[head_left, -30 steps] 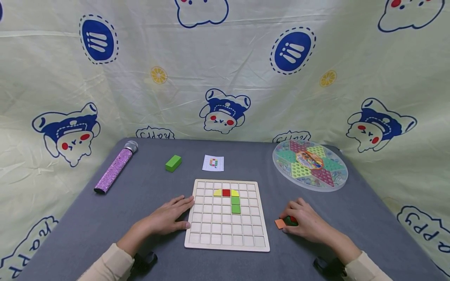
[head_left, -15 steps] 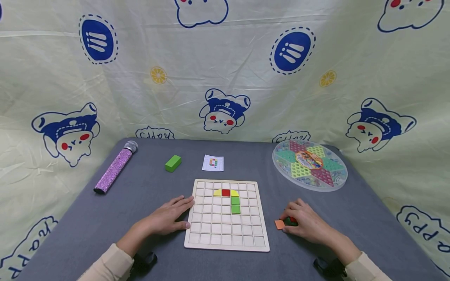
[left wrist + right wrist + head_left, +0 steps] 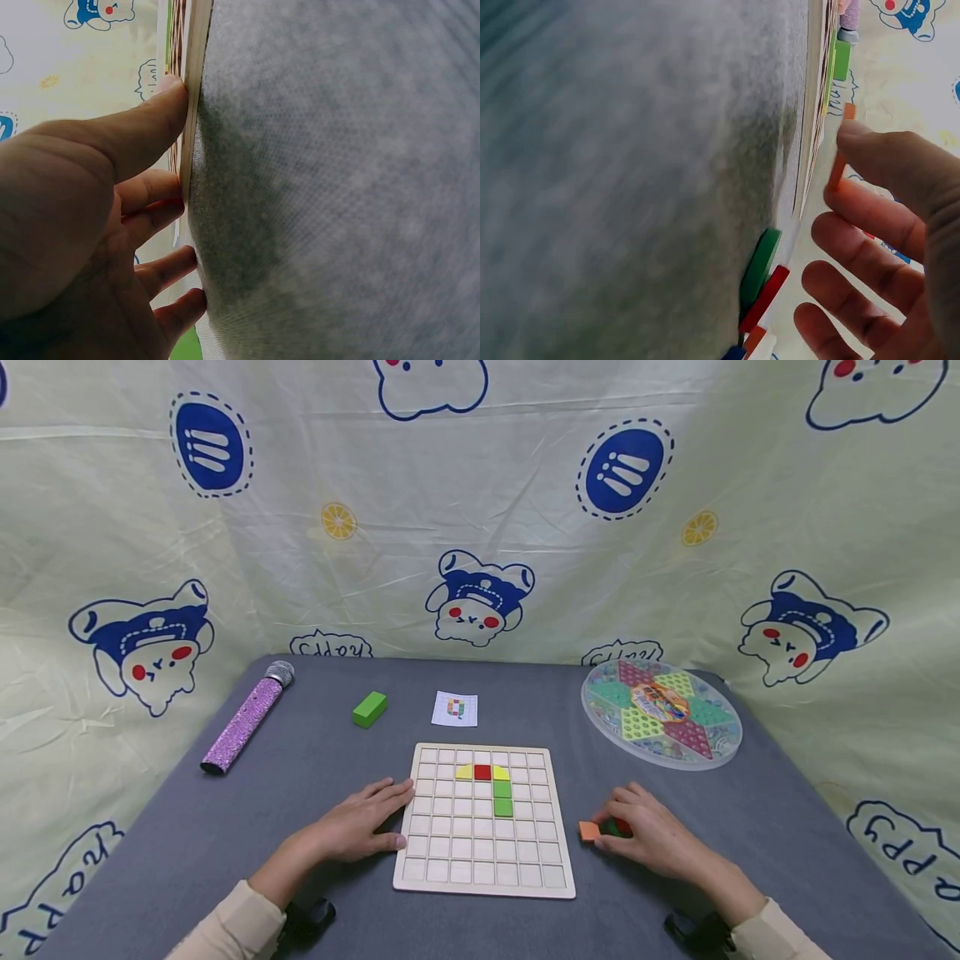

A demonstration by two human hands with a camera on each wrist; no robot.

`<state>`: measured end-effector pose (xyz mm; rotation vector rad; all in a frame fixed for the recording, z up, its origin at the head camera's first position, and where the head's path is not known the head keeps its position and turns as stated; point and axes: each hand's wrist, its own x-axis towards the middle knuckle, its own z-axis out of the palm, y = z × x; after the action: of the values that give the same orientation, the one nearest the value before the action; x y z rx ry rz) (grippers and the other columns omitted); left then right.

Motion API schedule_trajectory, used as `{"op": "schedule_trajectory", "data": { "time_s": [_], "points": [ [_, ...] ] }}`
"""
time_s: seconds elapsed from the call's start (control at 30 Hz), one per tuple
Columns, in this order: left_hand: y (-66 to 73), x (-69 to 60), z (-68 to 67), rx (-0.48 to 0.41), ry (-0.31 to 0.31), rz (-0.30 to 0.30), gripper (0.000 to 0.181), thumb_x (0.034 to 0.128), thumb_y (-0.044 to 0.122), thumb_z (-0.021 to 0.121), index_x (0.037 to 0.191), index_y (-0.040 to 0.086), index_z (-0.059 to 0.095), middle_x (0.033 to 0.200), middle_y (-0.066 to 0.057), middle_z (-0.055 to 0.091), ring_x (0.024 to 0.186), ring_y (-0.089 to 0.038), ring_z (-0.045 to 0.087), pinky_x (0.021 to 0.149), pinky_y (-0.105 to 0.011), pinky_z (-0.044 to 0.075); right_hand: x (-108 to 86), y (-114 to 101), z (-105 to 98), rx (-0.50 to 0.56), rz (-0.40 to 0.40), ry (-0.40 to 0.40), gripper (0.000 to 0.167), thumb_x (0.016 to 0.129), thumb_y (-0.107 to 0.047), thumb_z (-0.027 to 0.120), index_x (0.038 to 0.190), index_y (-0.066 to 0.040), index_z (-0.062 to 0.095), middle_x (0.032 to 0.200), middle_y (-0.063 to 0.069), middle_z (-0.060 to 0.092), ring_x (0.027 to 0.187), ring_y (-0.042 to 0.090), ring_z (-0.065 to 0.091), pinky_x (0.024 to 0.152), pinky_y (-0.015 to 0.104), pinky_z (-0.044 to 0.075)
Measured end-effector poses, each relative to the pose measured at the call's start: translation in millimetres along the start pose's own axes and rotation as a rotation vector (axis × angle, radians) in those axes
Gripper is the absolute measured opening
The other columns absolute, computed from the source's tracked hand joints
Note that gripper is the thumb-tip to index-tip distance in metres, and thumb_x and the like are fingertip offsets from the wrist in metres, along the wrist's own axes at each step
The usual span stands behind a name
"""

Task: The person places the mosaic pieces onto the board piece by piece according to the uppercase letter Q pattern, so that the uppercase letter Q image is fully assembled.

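My left hand [image 3: 358, 822] lies flat on the table, its fingertips and thumb touching the left edge of the wooden grid board [image 3: 460, 846]. On the board are two yellow tiles [image 3: 464, 772] with a red tile [image 3: 482, 772] between them, and two green tiles [image 3: 503, 807] below the right one. Right of the board, my right hand [image 3: 647, 828] pinches an orange square tile [image 3: 588, 832] between thumb and index finger. In the right wrist view that tile is off the cloth, while a dark green tile [image 3: 760, 266], a red tile [image 3: 765, 298] and other pieces lie below the hand.
A small card [image 3: 454, 709] with a coloured pattern lies behind the board. Near it is a green block [image 3: 370, 709]. A glittery pink microphone [image 3: 246, 721] lies at the left, and a round Chinese checkers set [image 3: 662, 714] at the back right. Patterned cloth hangs behind the table.
My right hand has shifted slightly left and up, carrying the orange tile off the cloth toward the board. The left hand and the board stay where they were.
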<state>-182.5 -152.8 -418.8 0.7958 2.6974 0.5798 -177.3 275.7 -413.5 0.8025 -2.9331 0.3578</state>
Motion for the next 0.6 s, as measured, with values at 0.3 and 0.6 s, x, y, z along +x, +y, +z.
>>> {"op": "schedule_trajectory", "data": {
  "time_s": [0.3, 0.6],
  "points": [
    [0.7, 0.3, -0.7, 0.001, 0.0, -0.012, 0.071, 0.0912, 0.042, 0.058, 0.149, 0.011, 0.03, 0.156, -0.008, 0.028, 0.144, -0.037, 0.02, 0.11, -0.061, 0.023, 11.4, -14, -2, 0.022, -0.056, 0.075, 0.015, 0.078, -0.03, 0.076, 0.091, -0.026, 0.069, 0.087, -0.011, 0.057, 0.08, 0.003, 0.04, 0.065, 0.021, 0.037],
    [0.3, 0.3, -1.1, 0.001, -0.001, -0.002, 0.071, 0.0915, 0.042, 0.057, 0.148, 0.009, 0.03, 0.156, -0.009, 0.028, 0.144, -0.038, 0.02, 0.11, -0.062, 0.023, 28.6, -27, -2, 0.016, -0.099, 0.146, 0.018, 0.077, -0.029, 0.077, 0.093, -0.022, 0.07, 0.087, -0.01, 0.059, 0.084, 0.005, 0.047, 0.069, 0.026, 0.045]
  ]
}}
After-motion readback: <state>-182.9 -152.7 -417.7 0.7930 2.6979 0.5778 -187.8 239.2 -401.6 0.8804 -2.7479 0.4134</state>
